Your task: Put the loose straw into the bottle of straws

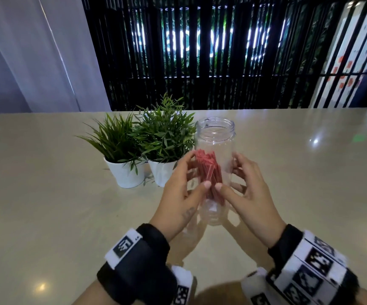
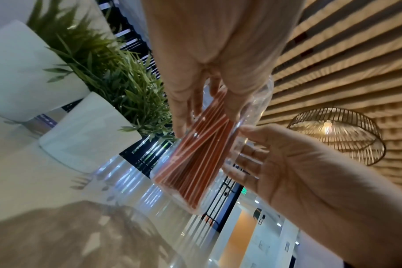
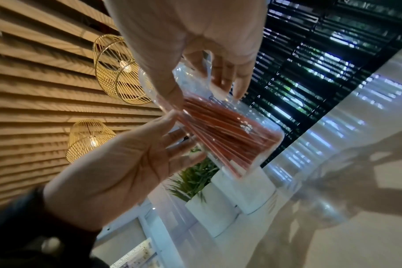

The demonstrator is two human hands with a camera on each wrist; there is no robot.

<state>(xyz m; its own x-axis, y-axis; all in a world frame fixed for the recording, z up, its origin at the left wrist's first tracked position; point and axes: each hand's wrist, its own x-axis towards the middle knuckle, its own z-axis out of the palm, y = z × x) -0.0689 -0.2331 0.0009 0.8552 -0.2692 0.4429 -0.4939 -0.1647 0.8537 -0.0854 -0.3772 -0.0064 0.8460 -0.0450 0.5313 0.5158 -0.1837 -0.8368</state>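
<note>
The left hand [image 1: 179, 195] and the right hand [image 1: 247, 194] each wrap one side of a clear plastic bottle [image 1: 215, 137], fingers curved round its wall and the two thumbs nearly meeting on the near side, over the red bundle inside. The bottle stands upright with its wide threaded mouth uncapped; its base meets the table [image 1: 46, 194] just ahead of the wrists. Inside it, a bunch of red straws [image 1: 209, 170] leans in a fan, their tops reaching roughly halfway up the bottle (the wrist views show thin pale lines running along them). No straw can be made out lying apart from that bunch, so where the loose one is cannot be told. Both wrists wear black bands [image 1: 147, 249] with white blocks printed in black-and-white square patterns. Just left of the bottle stand two small green plants in white pots [image 1: 125, 175], the nearer one's leaves touching the bottle's shoulder. Behind the glossy beige table rises a black slatted screen [image 1: 200, 51], with a pale curtain [image 1: 24, 51] at far left.
</note>
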